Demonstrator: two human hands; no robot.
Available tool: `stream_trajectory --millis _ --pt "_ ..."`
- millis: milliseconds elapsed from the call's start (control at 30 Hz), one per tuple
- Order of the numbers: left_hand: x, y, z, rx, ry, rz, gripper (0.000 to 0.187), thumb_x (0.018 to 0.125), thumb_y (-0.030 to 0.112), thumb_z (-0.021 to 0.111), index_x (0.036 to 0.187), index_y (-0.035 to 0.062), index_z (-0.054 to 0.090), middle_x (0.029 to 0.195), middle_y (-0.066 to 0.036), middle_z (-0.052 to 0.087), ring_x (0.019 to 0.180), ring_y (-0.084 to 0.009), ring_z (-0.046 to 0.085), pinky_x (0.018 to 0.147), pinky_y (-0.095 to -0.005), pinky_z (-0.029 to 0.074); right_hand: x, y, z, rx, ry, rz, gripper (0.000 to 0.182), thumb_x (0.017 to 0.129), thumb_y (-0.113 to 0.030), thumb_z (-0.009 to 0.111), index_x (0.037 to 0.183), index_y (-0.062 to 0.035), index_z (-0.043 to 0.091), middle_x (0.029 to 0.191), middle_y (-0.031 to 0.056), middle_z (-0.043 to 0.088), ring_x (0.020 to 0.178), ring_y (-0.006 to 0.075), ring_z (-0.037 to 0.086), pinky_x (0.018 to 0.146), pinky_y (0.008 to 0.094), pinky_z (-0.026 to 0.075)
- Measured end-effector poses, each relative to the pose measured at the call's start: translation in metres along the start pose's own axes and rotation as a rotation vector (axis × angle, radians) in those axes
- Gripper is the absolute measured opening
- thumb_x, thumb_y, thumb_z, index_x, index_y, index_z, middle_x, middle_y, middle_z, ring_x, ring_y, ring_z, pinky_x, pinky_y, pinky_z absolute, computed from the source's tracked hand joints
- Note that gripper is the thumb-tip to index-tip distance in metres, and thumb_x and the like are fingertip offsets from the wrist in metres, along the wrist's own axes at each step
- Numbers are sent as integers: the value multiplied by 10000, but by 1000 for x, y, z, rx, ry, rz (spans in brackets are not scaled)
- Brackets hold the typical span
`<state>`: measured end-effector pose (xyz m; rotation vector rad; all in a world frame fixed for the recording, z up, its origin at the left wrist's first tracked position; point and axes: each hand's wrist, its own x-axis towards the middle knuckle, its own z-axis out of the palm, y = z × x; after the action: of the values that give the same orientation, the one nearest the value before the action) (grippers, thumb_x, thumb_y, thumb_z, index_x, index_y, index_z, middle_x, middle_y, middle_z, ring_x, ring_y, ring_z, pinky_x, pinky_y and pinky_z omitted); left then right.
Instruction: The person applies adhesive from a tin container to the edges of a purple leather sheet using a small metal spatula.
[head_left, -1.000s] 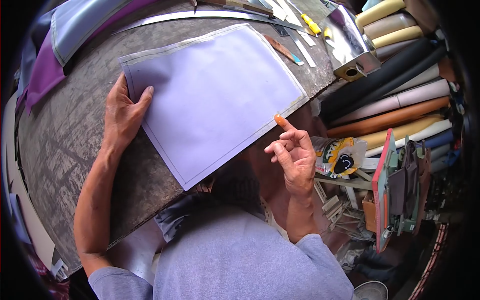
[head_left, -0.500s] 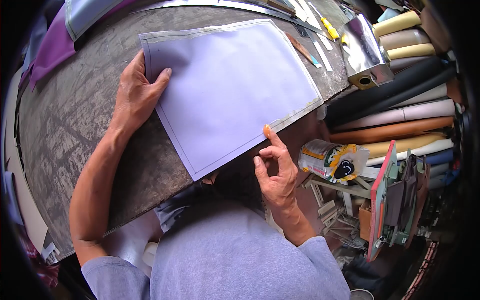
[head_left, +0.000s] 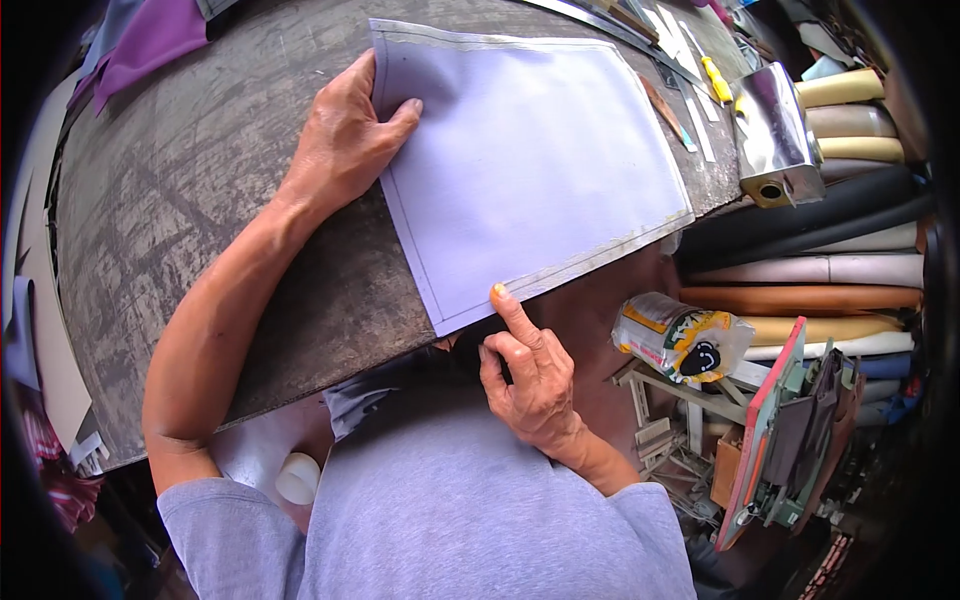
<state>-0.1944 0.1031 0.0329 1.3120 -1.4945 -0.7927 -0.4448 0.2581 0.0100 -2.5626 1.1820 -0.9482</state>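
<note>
A pale lavender sheet (head_left: pixel 530 160) with lines drawn along its borders lies at the table's front edge, its lower side reaching past the edge. My left hand (head_left: pixel 355 130) grips its upper left side, thumb on top and fingers underneath. With the index finger stretched out, my right hand (head_left: pixel 530 375) touches the sheet's lower border near the bottom corner; the other fingers are curled. An orange-yellow smear marks that fingertip. A whitish, glossy strip runs along the lower border to the right of the finger.
The dark worn table (head_left: pixel 200 190) holds metal rulers, a yellow-handled screwdriver (head_left: pixel 716 80), a brown-handled tool (head_left: pixel 668 112) and a metal can (head_left: pixel 780 135) at the back right. Rolls of material (head_left: pixel 810 298), a plastic bag (head_left: pixel 682 338) and a red-edged board (head_left: pixel 762 435) stand to the right.
My right index fingertip has moved left along the lower border, toward the bottom corner, and the glossy strip behind it is longer. The view has shifted; my left hand keeps its grip.
</note>
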Motion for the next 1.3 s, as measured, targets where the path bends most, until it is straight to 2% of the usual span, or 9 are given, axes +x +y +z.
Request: stream_trajectory --millis 133,533,667,767,1000,1133,1167,1200,1300 --pt "0 1 -1 31 10 10 274 905 92 656 1155 -9 604 997 -155 716 884 -221 718 801 -356 585 3 -8 7 -14 0 -87 144 803 43 685 865 -1 564 1362 205 596 560 119 520 531 270 399" --pt "0 1 -1 39 -4 21 244 908 97 669 1113 -6 587 964 -156 695 863 -234 716 773 -367 594 11 -14 2 -48 -113 -256 88 836 -13 672 861 -25 588 1334 153 623 625 118 536 567 275 391" --pt "0 1 -2 72 -2 16 246 909 100 668 1114 -8 585 968 -160 694 866 -238 715 773 -368 595 12 -4 -10 170 -27 -212 252 771 31 749 958 -15 587 1210 168 646 719 141 622 578 292 435" --pt "0 1 -2 82 1 32 248 908 104 669 1113 -8 585 968 -160 694 867 -240 715 771 -368 595 15 2 -6 179 8 -167 319 776 34 747 1032 -17 564 1272 189 631 642 161 597 573 291 465" --pt "1 -1 -1 4 -10 11 264 907 94 660 1142 -4 592 998 -157 701 890 -238 715 793 -370 593 14 -4 6 382 -98 -135 295 762 33 756 996 -24 584 1336 179 614 608 155 579 540 266 471" --pt "1 -1 -2 38 -10 18 285 907 92 659 1167 -6 594 1026 -155 706 913 -238 714 817 -370 590 7 6 -17 620 15 104 277 786 39 759 988 -37 585 1171 174 661 714 153 625 608 263 531" --pt "0 0 -2 42 -3 23 285 908 92 658 1168 -6 594 1026 -154 706 912 -237 714 818 -370 590 0 5 -20 590 74 273 270 796 35 759 990 -39 587 1112 167 653 796 163 653 664 253 554" --pt "0 0 -2 46 2 28 286 909 93 656 1170 -6 594 1026 -153 706 912 -237 713 819 -369 589 -5 7 -19 473 135 341 271 792 41 753 991 -38 586 1187 200 639 791 185 659 671 267 558" --pt "0 2 -1 23 -3 0 281 914 90 649 1171 -8 594 1022 -150 707 911 -232 712 821 -367 588 -6 8 -5 59 29 75 249 773 6 747 966 -9 590 1306 191 610 686 164 606 588 279 500"
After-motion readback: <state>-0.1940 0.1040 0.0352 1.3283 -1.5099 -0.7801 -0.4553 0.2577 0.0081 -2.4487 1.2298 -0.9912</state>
